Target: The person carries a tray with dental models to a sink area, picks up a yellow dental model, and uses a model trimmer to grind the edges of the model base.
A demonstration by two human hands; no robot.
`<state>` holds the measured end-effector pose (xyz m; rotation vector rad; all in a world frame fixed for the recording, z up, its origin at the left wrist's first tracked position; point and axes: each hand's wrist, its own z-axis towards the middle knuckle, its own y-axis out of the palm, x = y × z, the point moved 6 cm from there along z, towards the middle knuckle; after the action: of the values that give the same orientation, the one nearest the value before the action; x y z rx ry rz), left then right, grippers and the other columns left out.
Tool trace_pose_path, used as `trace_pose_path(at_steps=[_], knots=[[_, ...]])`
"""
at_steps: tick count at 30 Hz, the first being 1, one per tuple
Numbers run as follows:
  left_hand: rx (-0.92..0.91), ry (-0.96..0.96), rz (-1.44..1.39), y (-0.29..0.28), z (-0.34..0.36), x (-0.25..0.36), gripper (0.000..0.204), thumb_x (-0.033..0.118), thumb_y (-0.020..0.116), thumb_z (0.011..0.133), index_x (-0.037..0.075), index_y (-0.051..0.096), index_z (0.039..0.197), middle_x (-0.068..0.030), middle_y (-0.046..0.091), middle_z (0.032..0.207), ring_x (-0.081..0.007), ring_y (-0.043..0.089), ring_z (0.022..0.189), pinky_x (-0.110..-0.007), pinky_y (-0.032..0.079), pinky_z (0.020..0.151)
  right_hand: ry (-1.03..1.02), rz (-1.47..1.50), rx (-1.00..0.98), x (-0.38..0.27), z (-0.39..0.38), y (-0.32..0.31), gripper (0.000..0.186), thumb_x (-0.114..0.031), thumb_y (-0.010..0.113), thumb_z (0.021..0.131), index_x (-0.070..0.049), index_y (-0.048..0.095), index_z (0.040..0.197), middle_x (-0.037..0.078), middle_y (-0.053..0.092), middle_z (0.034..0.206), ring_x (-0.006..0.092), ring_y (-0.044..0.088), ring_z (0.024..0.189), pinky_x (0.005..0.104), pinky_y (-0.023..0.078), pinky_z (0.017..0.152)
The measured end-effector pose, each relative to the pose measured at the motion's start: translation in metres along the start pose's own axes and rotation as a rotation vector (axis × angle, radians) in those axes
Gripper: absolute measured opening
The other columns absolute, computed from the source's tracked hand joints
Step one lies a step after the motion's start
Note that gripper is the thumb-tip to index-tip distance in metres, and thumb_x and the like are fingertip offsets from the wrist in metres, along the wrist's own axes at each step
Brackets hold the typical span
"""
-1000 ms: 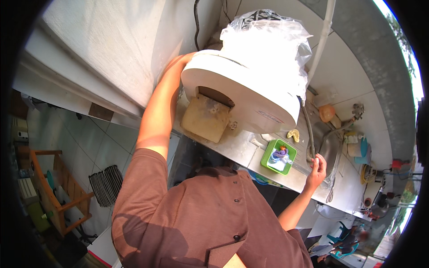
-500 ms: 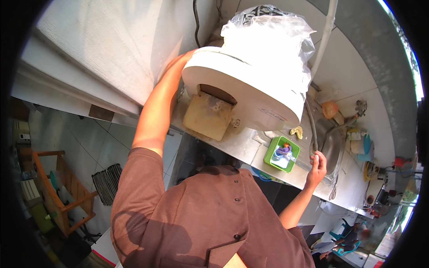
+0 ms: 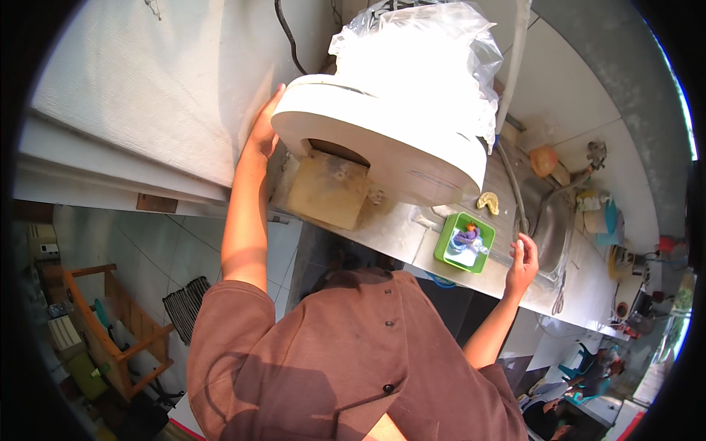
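Observation:
A white rounded machine [image 3: 397, 140] that looks like a dental model trimmer stands on the counter, a square yellowish work plate [image 3: 327, 191] below its dark opening. My left hand [image 3: 263, 131] reaches along the machine's left side, a finger stretched out against the housing; its other fingers are partly hidden. My right hand [image 3: 522, 263] hovers beside the sink's near edge, fingers loosely bent and apart, with nothing clearly in them. Left of it sits a green tray [image 3: 440, 252] with purple and blue pieces [image 3: 465, 239]. A yellowish horseshoe-shaped dental cast [image 3: 487, 202] lies behind the tray.
Clear plastic and a bright white bag [image 3: 419, 62] cover the machine's top. A steel sink [image 3: 553, 220] with a tap [image 3: 596, 154] and hose lies to the right. A wall [image 3: 147, 110] rises close on the left. A wooden rack [image 3: 118, 331] stands lower left.
My view has shifted, so the machine appears farther left. More of my left hand shows beside the housing. My right hand stays near the sink, its fingers slightly more upright.

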<state>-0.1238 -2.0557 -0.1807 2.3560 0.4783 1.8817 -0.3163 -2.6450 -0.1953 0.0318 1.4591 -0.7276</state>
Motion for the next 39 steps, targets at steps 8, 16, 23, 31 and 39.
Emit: trace_pose_path(at_steps=[8, 16, 23, 31, 39], knots=[[0.067, 0.197, -0.112, -0.032, -0.108, -0.046, 0.059, 0.043, 0.028, 0.106, 0.002, 0.038, 0.146, -0.0169, 0.043, 0.149, -0.0251, 0.038, 0.141, -0.040, 0.030, 0.115, 0.084, -0.003, 0.026, 0.003, 0.002, 0.009, 0.024, -0.012, 0.063, 0.095, -0.001, 0.065, 0.115, 0.006, 0.066, 0.107, 0.0136, 0.066, 0.086, 0.0261, 0.055, 0.070], [0.349, 0.069, -0.111, -0.062, -0.158, -0.136, 0.048, 0.041, 0.043, 0.102, 0.005, 0.053, 0.133, -0.0112, 0.058, 0.131, -0.0220, 0.051, 0.125, -0.036, 0.037, 0.105, 0.143, -0.259, -0.055, 0.018, 0.011, 0.048, 0.033, -0.016, 0.068, 0.088, -0.002, 0.067, 0.117, 0.012, 0.071, 0.109, 0.0187, 0.068, 0.089, 0.0315, 0.052, 0.078], [0.342, -0.119, -0.089, -0.081, -0.189, -0.220, 0.025, 0.029, 0.056, 0.097, 0.008, 0.062, 0.109, -0.0041, 0.066, 0.098, -0.0131, 0.060, 0.087, -0.029, 0.046, 0.078, 0.196, -0.285, 0.073, 0.027, 0.031, 0.021, 0.038, -0.023, 0.069, 0.084, -0.003, 0.067, 0.117, 0.015, 0.070, 0.112, 0.0225, 0.069, 0.093, 0.0342, 0.053, 0.083], [-0.274, -0.391, 0.250, 0.004, -0.212, -0.245, 0.019, 0.019, 0.054, 0.098, 0.005, 0.065, 0.103, -0.0035, 0.066, 0.091, -0.0118, 0.061, 0.081, -0.026, 0.046, 0.074, 0.403, -0.083, 0.049, 0.096, 0.023, 0.005, 0.040, -0.027, 0.071, 0.084, -0.004, 0.067, 0.117, 0.012, 0.072, 0.107, 0.0212, 0.069, 0.088, 0.0337, 0.052, 0.082], [-0.745, -0.401, 0.363, 0.177, -0.198, -0.215, 0.023, 0.019, 0.052, 0.099, 0.004, 0.064, 0.111, -0.0037, 0.066, 0.106, -0.0120, 0.059, 0.097, -0.027, 0.046, 0.085, 0.189, -0.211, -0.081, 0.134, 0.098, 0.043, 0.042, -0.029, 0.076, 0.081, -0.003, 0.067, 0.114, 0.013, 0.068, 0.110, 0.0256, 0.066, 0.096, 0.0367, 0.051, 0.086]])
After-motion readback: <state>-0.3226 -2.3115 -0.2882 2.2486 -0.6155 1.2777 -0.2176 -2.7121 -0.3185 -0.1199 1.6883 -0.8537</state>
